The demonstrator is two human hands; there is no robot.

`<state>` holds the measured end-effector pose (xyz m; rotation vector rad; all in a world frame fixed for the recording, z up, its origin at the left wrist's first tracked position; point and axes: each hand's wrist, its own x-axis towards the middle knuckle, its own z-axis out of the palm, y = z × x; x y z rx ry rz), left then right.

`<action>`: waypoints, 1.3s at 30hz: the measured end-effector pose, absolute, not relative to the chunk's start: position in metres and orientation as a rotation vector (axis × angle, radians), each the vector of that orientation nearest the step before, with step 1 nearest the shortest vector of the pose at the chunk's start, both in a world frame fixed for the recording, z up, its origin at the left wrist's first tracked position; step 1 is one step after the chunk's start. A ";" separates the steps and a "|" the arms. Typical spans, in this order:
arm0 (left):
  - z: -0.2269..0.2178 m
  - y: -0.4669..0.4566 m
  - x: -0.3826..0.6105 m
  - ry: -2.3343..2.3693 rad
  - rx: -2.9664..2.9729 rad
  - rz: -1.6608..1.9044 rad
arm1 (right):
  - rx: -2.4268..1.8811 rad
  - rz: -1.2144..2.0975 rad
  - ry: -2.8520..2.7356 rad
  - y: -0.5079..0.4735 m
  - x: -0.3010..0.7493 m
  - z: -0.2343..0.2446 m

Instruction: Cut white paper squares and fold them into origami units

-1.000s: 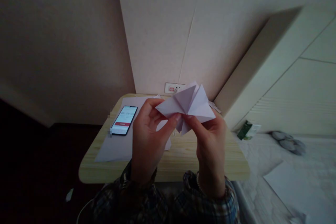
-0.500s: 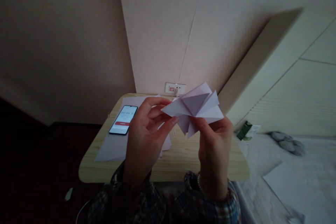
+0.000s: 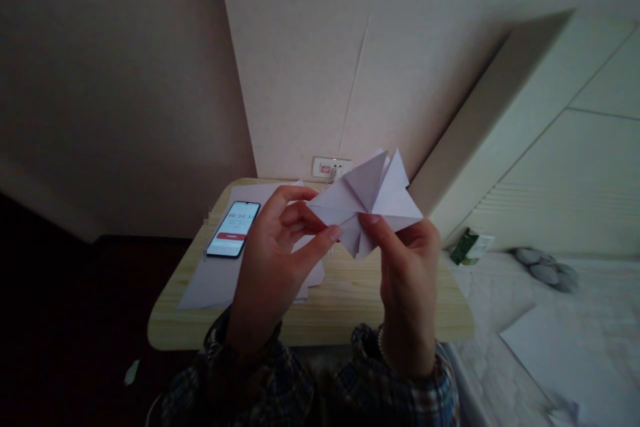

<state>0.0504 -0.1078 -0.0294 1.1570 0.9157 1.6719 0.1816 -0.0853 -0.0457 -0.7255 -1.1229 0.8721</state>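
A folded piece of white paper [image 3: 367, 190], with several pointed flaps standing up and out, is held above the table between both hands. My left hand [image 3: 285, 260] pinches its left point, thumb in front and fingers behind. My right hand [image 3: 407, 273] grips the lower right part, the thumb pressed on the front near the centre crease. The fingers of the right hand are mostly hidden behind the paper. Beyond the left hand, a phone [image 3: 233, 229] with a lit timer screen lies on white paper sheets [image 3: 207, 287].
The small wooden table [image 3: 350, 310] stands against the wall, below a socket [image 3: 331, 167] with a plug in it. To the right, a bed [image 3: 485, 307] carries a green and white packet [image 3: 470, 247], a grey object [image 3: 545, 269] and a white sheet [image 3: 570, 360].
The folded paper has tilted, so its front flaps face me more and its upper points stand higher. Both hands keep their hold with little shift.
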 end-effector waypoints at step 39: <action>-0.036 -0.102 0.043 0.930 1.207 1.856 | -0.730 0.914 -1.482 -0.087 0.196 -0.031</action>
